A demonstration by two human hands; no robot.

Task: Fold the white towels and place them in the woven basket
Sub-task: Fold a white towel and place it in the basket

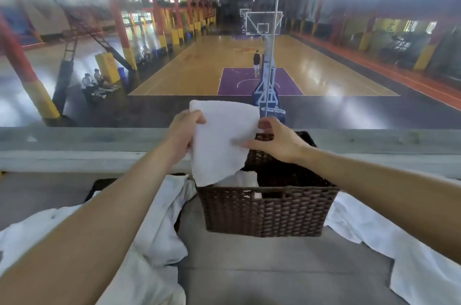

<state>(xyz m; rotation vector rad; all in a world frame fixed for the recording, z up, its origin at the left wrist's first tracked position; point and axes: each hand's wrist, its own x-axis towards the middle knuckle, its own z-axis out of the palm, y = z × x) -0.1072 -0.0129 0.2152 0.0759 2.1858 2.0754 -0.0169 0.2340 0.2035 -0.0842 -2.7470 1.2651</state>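
So the folded white towel (222, 140) is hanging right over the woven basket (264, 212), its lower corner dipping just inside the basket's near-left part. The left hand (184, 132) has its fingers curled round the towel's top left edge, and the right hand (277, 140) pinches the right edge between thumb and fingers. It looks soft, light and floppy to me, so I'd guess it flops open if one side gets dropped. Better to keep both edges till it's down. Another white towel (245, 178) already sits inside the basket. There are loose towels (159, 230) heaped left of the basket and a spread towel (374, 235) to its right, all on a grey counter (274, 267). Beyond the basket there's a ledge (74, 145), then glass looking down on a basketball court (224, 67).
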